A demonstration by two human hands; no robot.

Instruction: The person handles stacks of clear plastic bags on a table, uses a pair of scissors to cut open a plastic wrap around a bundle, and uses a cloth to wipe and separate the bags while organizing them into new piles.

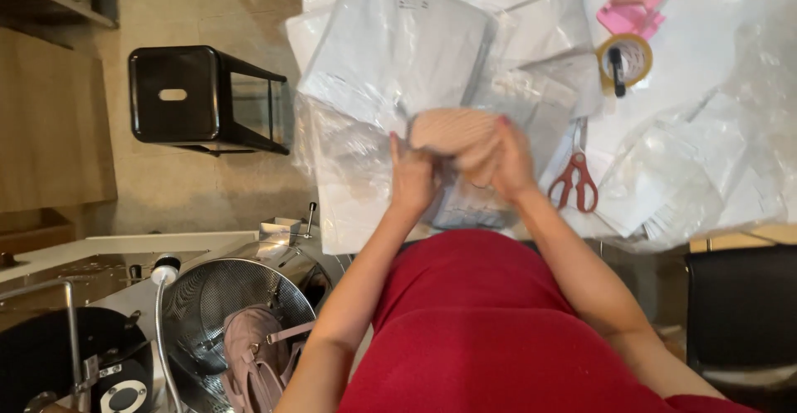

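We clamp both left hand [413, 176] and right hand [508, 162] fingers on a beige garment [452, 133] above the cluttered counter [714, 14]; loose plastic bags [390, 39] may snag it, we judge.

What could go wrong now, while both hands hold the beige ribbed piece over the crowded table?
The red scissors lie close beside the right hand; a careless reach might meet the blades. The left hand and the beige ribbed piece hang over slippery plastic bags, which could slide off the table edge.
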